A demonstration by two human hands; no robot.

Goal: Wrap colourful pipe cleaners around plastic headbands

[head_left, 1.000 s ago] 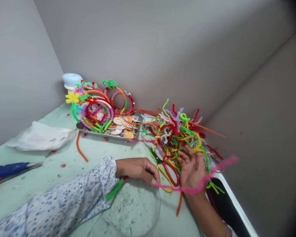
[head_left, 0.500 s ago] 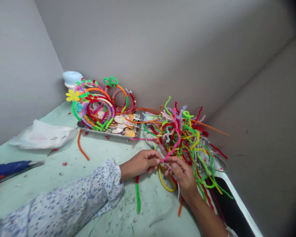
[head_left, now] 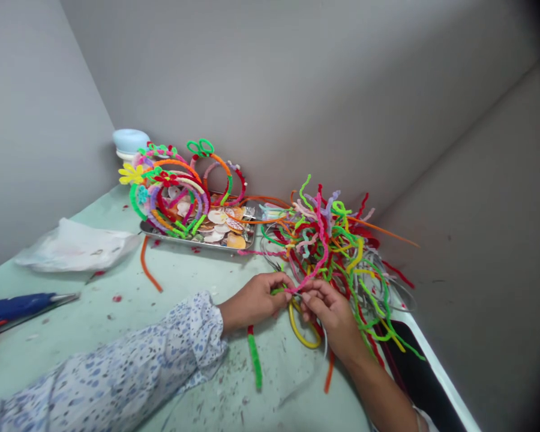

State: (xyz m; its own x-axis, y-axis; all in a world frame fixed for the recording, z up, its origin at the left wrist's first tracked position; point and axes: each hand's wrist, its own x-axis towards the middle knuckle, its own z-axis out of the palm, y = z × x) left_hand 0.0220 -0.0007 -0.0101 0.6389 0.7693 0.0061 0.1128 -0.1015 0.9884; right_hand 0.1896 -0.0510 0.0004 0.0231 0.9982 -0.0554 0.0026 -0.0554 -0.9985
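While you pinch the low end of the pink stem [head_left: 320,240] between both hands, its fuzzy length rises out of your grip and curls over the pile [head_left: 348,252] behind. Your left hand [head_left: 255,298] has thumb and fingertips closed on the stem from the left; a short green bit shows at those fingertips, though I cannot tell whether you hold it too. Your right hand [head_left: 332,311] meets it from the right, fingers bent and closed on the same end, so the two hands nearly touch just above the table [head_left: 117,288].

Judging by what lies about, part of the work looks done. A heap of headbands [head_left: 175,192], arched hoops wrapped in bright chenille and some topped with loops or a yellow flower, leans on the metal tray [head_left: 198,244] at the wall. Flat, pale shells [head_left: 220,228] lie in that tray beside them. Plenty seems left: the pile is a loose tangle of red, green, yellow, lilac and orange stems, soft and wiry, with thin bare hoops under it.

A yellow ring [head_left: 300,331] lies beneath your hands. A green stem [head_left: 254,360] rests near your left wrist, an orange one [head_left: 146,268] by the tray. The blue glue gun [head_left: 13,306] and a crumpled bag [head_left: 72,246] lie well apart on the left.
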